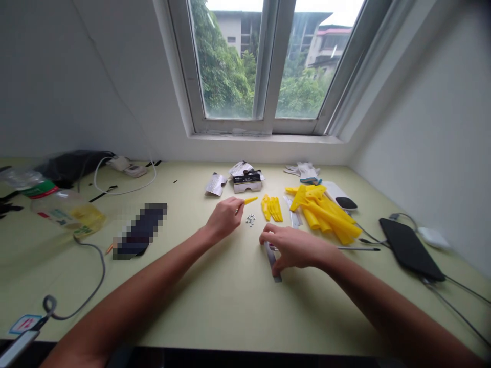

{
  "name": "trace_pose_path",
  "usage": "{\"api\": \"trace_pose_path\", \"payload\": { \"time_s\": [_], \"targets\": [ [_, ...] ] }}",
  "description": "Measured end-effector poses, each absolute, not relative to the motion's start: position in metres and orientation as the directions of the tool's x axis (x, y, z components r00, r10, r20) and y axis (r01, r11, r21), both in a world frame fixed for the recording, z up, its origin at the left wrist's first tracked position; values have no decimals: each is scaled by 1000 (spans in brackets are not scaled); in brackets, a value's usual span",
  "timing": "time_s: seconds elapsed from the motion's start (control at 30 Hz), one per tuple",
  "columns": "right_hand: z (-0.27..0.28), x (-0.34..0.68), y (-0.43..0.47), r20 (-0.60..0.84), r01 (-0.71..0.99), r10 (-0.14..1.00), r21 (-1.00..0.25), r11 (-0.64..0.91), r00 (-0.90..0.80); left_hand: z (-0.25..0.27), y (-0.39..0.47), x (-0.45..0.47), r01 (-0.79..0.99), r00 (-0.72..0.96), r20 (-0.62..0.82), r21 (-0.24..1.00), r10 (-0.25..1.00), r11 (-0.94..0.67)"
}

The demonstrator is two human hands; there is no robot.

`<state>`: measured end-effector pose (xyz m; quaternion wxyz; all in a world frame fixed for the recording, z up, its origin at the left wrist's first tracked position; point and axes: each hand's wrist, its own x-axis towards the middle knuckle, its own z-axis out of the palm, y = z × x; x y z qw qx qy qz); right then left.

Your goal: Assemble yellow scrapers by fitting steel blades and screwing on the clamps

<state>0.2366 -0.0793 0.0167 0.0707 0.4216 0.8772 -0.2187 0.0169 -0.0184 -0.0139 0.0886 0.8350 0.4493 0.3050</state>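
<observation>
My left hand [224, 219] is closed in a pinch on a slim yellow plastic piece [250, 200], which points right above the table. Just below it lies a small heap of shiny metal nuts [250, 220]. With thumb and fingers curled, my right hand [293, 246] grips a flat grey metal strip [271, 259] at the table surface; part of the strip is hidden under the hand. Beyond that hand, several yellow plastic pieces [272, 208] lie side by side. Clear-looking flat strips [293, 212] rest to their right, beside a pile of larger yellow plastic [326, 212].
Small opened boxes [247, 182] and white gloves [305, 171] lie at the back. A thin rod [358, 249] is near my right wrist. A black phone-like device [411, 249] with cables lies right; a bottle [63, 207] and a pixelated dark object [141, 232] lie left.
</observation>
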Motion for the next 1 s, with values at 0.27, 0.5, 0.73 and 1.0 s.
{"api": "trace_pose_path", "payload": {
  "time_s": [0.27, 0.5, 0.73, 1.0],
  "targets": [
    [21, 253, -78, -407, 844, 740, -245, 477, -536, -7, -3, 103, 713, 685, 273, -61, 675, -698],
    [20, 263, -76, -392, 851, 757, -278, 445, -523, -16, -10, 115, 668, 732, 222, -46, 644, -743],
    [26, 290, -78, -226, 834, 814, -294, 467, -535, -22, -70, 84, 538, 779, 355, 47, 517, -842],
    [30, 313, -75, 36, 892, 922, -239, 383, -386, -31, -158, 64, 172, 945, 266, 87, 189, -981]
  ]
}}
